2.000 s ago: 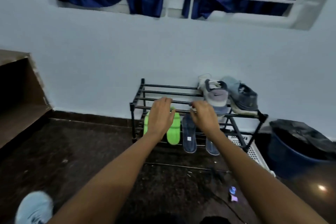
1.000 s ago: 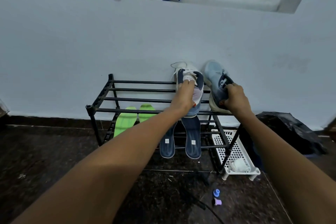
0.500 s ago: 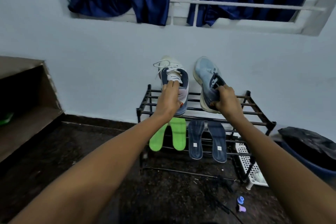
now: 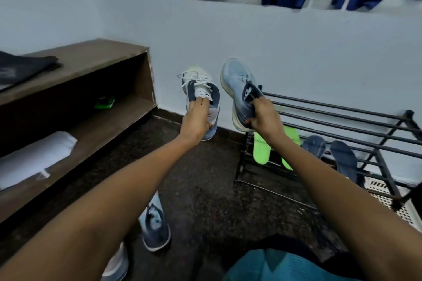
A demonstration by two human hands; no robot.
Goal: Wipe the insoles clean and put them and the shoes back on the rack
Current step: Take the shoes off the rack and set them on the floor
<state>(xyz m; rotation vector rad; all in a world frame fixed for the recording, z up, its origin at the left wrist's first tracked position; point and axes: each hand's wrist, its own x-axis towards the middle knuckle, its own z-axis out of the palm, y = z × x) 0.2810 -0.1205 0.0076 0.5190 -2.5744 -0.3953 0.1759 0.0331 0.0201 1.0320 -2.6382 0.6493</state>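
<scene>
My left hand [image 4: 196, 118] grips a white and navy sneaker [image 4: 201, 91] by its tongue, held in the air left of the black metal rack [image 4: 342, 121]. A light blue sneaker [image 4: 237, 89] hangs from my right hand [image 4: 265, 118], which grips its collar just above the rack's left end. Two green insoles [image 4: 260, 150] and two navy insoles [image 4: 342, 157] lean on the rack's lower bars. On the floor near me lie another light blue sneaker [image 4: 155, 228] and part of a white one [image 4: 116, 262].
A brown wooden shelf unit [image 4: 75, 89] stands at the left with a dark cloth on top, a white roll [image 4: 34, 157] and a green object [image 4: 105, 102] inside. A white perforated tray [image 4: 388, 198] lies right of the rack. The floor is dark stone.
Both hands took the two sneakers off the rack's top and carried them up and to the left. The view has swung left, showing the shelf unit and the shoes on the floor.
</scene>
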